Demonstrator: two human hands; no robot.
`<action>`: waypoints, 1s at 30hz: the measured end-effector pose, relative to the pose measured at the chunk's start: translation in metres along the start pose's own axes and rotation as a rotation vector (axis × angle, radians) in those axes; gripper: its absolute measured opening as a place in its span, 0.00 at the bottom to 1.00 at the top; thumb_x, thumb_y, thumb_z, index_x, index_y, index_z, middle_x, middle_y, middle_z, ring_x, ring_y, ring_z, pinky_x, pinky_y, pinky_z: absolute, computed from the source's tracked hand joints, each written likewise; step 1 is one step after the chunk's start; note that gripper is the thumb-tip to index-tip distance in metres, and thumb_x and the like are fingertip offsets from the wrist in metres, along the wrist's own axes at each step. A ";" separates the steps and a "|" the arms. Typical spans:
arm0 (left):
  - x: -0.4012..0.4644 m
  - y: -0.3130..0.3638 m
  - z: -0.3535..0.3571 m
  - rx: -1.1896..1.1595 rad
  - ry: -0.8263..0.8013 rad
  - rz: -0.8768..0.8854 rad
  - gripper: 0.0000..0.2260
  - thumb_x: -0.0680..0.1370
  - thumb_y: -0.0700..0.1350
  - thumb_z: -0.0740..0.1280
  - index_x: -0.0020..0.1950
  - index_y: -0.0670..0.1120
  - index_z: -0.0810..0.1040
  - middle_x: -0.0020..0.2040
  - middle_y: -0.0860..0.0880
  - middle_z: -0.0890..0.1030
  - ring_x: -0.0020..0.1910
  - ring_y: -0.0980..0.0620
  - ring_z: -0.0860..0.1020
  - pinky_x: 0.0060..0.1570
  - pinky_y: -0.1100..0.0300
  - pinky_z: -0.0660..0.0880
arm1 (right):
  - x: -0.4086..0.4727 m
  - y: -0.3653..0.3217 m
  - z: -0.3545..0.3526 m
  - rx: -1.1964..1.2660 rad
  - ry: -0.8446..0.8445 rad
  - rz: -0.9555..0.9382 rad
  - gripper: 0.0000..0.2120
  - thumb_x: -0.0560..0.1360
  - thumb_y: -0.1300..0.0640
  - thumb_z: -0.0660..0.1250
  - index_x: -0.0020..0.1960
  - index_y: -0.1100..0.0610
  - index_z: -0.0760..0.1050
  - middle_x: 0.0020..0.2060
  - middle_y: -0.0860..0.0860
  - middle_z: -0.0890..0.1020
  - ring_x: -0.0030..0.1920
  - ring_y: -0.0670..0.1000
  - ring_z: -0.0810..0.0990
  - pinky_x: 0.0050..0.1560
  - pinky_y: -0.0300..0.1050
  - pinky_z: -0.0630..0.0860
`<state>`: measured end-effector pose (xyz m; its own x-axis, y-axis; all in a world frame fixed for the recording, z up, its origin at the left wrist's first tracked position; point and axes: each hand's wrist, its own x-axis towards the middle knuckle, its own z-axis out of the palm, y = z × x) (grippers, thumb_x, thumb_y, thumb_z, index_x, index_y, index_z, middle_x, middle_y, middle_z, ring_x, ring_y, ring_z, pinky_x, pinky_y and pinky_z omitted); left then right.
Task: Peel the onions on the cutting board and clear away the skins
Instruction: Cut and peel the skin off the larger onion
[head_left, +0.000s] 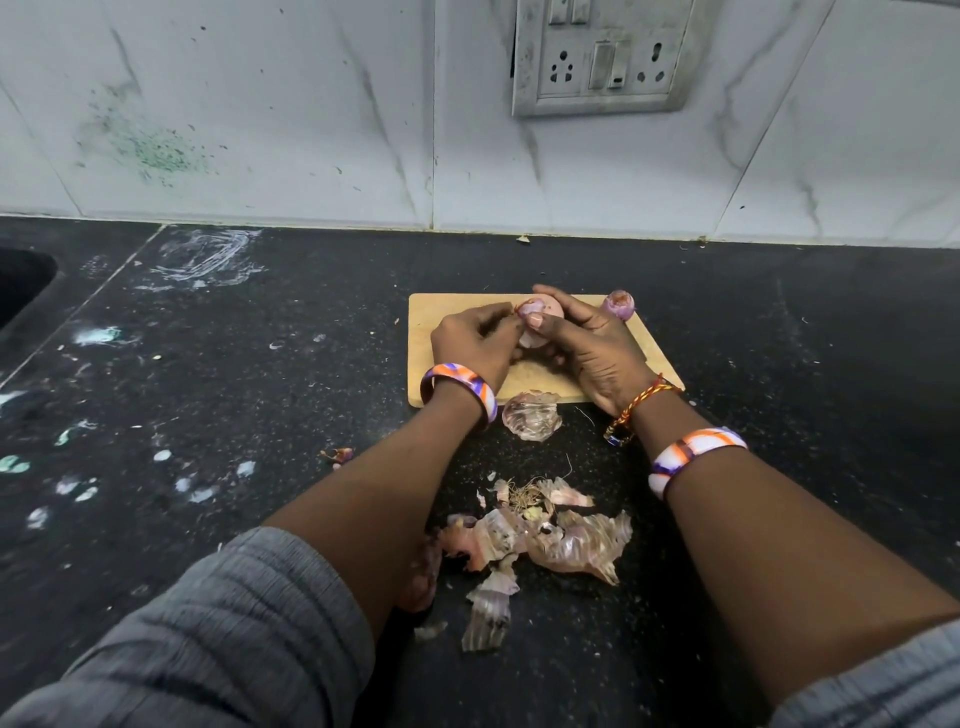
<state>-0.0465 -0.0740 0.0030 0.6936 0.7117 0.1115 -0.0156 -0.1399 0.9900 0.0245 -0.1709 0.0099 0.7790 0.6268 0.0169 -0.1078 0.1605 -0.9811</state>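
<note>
Head view, looking down over a black speckled counter (260, 364) to a small wooden cutting board (457, 312) lying near the tiled wall (260, 130); both hands meet above the board around one pale, partly peeled onion (537, 317), most of which is covered by fingers, so only a pinkish patch of its top and side shows. The right hand (592, 348) curls round the onion from the right, thumb laid across its front; the left hand (467, 343) has its fingers bent in against the onion's left side, apparently pinching a thin reddish strip of skin at the top, though the fingertips themselves are hard to make out. A second onion (619, 304), still purple-skinned, sits at the board's far right corner, partly behind the right hand. One cupped skin piece (532, 415) lies just off the board's near edge, between the wrists; a loose heap of skins (535, 540) lies nearer, between the forearms, its left edge hidden under the left arm. A switch plate (602, 52) on the wall is cut off at the top; a dark sink edge (26, 280) is cut off at the left.
</note>
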 end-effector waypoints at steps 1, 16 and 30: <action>-0.002 0.002 -0.001 0.017 -0.003 0.008 0.12 0.73 0.41 0.67 0.56 0.39 0.80 0.52 0.41 0.83 0.51 0.45 0.81 0.56 0.51 0.77 | 0.000 0.000 0.000 0.003 -0.001 0.002 0.18 0.72 0.67 0.66 0.61 0.60 0.73 0.48 0.55 0.80 0.46 0.49 0.79 0.54 0.45 0.76; -0.001 0.000 0.000 0.051 0.067 -0.033 0.03 0.71 0.39 0.69 0.41 0.39 0.80 0.41 0.40 0.82 0.43 0.43 0.81 0.47 0.49 0.80 | -0.004 0.001 0.002 0.015 0.003 -0.049 0.24 0.70 0.73 0.66 0.64 0.60 0.71 0.49 0.56 0.79 0.50 0.52 0.79 0.51 0.45 0.79; -0.001 0.002 -0.003 -0.026 0.013 0.009 0.05 0.72 0.40 0.69 0.47 0.43 0.79 0.43 0.45 0.79 0.46 0.47 0.79 0.52 0.53 0.78 | -0.004 0.001 0.001 0.026 0.046 -0.033 0.19 0.74 0.65 0.64 0.64 0.60 0.71 0.48 0.52 0.80 0.41 0.44 0.78 0.38 0.35 0.71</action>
<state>-0.0495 -0.0730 0.0051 0.6839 0.7194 0.1210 -0.0401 -0.1285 0.9909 0.0212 -0.1724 0.0091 0.8098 0.5853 0.0401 -0.0971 0.2012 -0.9747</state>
